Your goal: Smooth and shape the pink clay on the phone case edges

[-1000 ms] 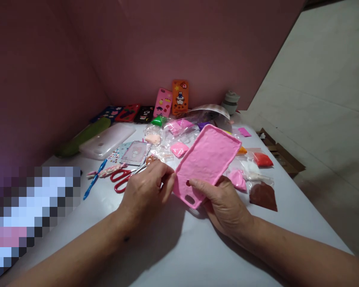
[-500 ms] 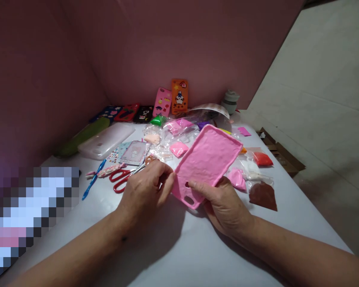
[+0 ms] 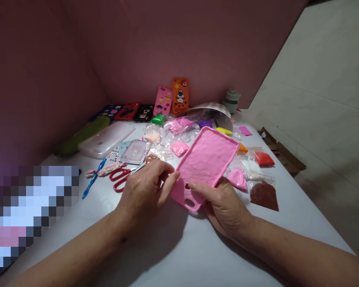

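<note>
A pink phone case (image 3: 208, 157), its surface uneven like soft clay with a raised rim, is held tilted above the table. My right hand (image 3: 227, 203) grips its lower right side, thumb on the inner face beside a small round hole. Below the thumb is an oval cutout. My left hand (image 3: 148, 183) pinches the case's left rim between thumb and bent fingers; the fingertips are partly hidden. Red-handled scissors (image 3: 119, 178) lie just beyond my left hand, their blades partly behind it. Right of the case rests a bag of pink clay (image 3: 237, 178).
Behind lie several clay bags, including a brown one (image 3: 263, 195) and a red one (image 3: 263, 158). A clear phone case (image 3: 107, 139), a blue tool (image 3: 94, 178) and a card (image 3: 135, 151) are at left. Decorated cases, such as an orange one (image 3: 180, 95), line the pink wall.
My left thumb has shifted slightly up and right along the case's rim. The case has turned a little, its upper right corner now lower and further left. The right-hand grip is unchanged.
</note>
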Demonstrator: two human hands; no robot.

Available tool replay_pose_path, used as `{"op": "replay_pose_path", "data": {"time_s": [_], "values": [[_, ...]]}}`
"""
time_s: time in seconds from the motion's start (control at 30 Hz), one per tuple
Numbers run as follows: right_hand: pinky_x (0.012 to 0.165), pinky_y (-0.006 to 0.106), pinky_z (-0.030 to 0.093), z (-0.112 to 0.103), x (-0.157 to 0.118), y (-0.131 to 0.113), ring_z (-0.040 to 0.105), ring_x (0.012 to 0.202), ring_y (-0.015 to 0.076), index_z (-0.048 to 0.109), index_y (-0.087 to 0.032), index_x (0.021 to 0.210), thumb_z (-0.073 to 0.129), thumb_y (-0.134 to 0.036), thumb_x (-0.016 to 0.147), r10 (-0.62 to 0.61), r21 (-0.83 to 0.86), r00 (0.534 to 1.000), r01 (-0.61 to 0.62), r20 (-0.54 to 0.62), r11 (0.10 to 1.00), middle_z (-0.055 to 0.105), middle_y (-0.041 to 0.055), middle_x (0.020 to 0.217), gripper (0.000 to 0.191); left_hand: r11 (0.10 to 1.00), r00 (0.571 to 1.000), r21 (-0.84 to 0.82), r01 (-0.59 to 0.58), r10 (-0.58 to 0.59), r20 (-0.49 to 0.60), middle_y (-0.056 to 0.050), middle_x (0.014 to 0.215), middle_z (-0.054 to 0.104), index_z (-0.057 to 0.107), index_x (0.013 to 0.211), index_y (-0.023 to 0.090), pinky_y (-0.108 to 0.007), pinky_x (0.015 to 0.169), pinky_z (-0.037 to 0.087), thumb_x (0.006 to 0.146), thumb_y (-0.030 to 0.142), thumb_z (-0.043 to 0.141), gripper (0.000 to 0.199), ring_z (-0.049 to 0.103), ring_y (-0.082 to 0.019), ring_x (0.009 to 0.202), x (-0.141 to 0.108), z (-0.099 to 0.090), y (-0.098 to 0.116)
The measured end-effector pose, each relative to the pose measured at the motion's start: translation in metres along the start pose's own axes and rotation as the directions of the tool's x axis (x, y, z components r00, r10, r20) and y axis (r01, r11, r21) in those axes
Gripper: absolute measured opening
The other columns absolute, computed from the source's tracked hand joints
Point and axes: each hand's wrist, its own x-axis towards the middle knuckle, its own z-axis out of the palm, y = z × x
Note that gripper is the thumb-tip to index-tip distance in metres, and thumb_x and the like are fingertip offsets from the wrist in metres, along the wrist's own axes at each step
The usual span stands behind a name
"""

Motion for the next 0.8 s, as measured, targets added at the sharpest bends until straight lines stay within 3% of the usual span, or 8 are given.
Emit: {"op": "replay_pose_path", "data": {"time_s": [0.3, 0.37, 0.43, 0.57, 0.67, 0.8], "values": [[0.080, 0.035, 0.049, 0.003, -0.001, -0.001, 0.064, 0.087, 0.0194, 0.068, -0.026, 0.103, 0.071, -0.013, 0.074, 0.019, 0.061, 0.999, -0.021, 0.038, 0.998, 0.069, 0.0009, 0.091, 0.032, 0.993, 0.994, 0.063, -0.102, 0.104, -0.017, -0.001, 0.066, 0.057, 0.056, 0.074, 0.015, -0.021, 0.053, 0.037, 0.087, 0.018, 0.048, 0.016, 0.052, -0.010, 0.057, 0.002, -0.005, 0.003], [0.079, 0.033, 0.049, 0.003, -0.001, -0.002, 0.063, 0.083, 0.0175, 0.069, -0.024, 0.100, 0.072, -0.013, 0.073, 0.026, 0.074, 0.999, -0.028, 0.021, 0.997, 0.069, 0.0011, 0.089, 0.029, 0.998, 0.998, 0.032, -0.061, 0.062, -0.024, -0.001, 0.068, 0.059, 0.058, 0.076, 0.015, -0.021, 0.057, 0.038, 0.088, 0.022, 0.049, 0.016, 0.054, -0.011, 0.060, 0.004, -0.008, 0.003], [0.076, 0.030, 0.049, 0.001, 0.000, -0.003, 0.062, 0.078, 0.0156, 0.070, -0.021, 0.092, 0.074, -0.013, 0.070, 0.043, 0.082, 0.999, -0.042, -0.020, 0.996, 0.069, 0.0012, 0.086, 0.025, 0.998, 0.999, -0.025, 0.052, -0.052, -0.011, 0.000, 0.066, 0.058, 0.059, 0.074, 0.016, -0.022, 0.058, 0.037, 0.088, 0.027, 0.050, 0.020, 0.052, -0.010, 0.059, 0.006, -0.013, 0.003], [0.070, 0.028, 0.048, -0.005, 0.003, -0.003, 0.059, 0.070, 0.0138, 0.069, -0.017, 0.077, 0.078, -0.013, 0.065, 0.064, 0.105, 0.993, -0.053, -0.103, 0.993, 0.068, 0.0012, 0.076, 0.015, 0.934, 0.937, -0.138, 0.330, -0.306, 0.169, 0.004, 0.056, 0.048, 0.057, 0.065, 0.017, -0.023, 0.052, 0.032, 0.088, 0.037, 0.049, 0.031, 0.043, -0.010, 0.054, 0.012, -0.023, 0.002], [0.074, 0.030, 0.048, -0.008, 0.006, -0.002, 0.060, 0.074, 0.0152, 0.068, -0.016, 0.075, 0.077, -0.011, 0.066, 0.054, 0.114, 0.991, -0.040, -0.122, 0.993, 0.068, 0.0024, 0.080, 0.014, 0.917, 0.905, -0.146, 0.370, -0.321, 0.279, 0.004, 0.059, 0.050, 0.056, 0.066, 0.017, -0.022, 0.053, 0.032, 0.086, 0.037, 0.050, 0.030, 0.043, -0.010, 0.057, 0.015, -0.026, 0.003], [0.074, 0.030, 0.048, -0.009, 0.007, -0.002, 0.060, 0.074, 0.0154, 0.068, -0.017, 0.076, 0.075, -0.009, 0.066, 0.039, 0.114, 0.992, -0.025, -0.119, 0.993, 0.068, 0.0023, 0.079, 0.014, 0.948, 0.913, -0.127, 0.293, -0.238, 0.331, 0.003, 0.061, 0.050, 0.053, 0.065, 0.016, -0.022, 0.055, 0.032, 0.085, 0.032, 0.049, 0.026, 0.042, -0.009, 0.056, 0.015, -0.025, 0.005]]}}
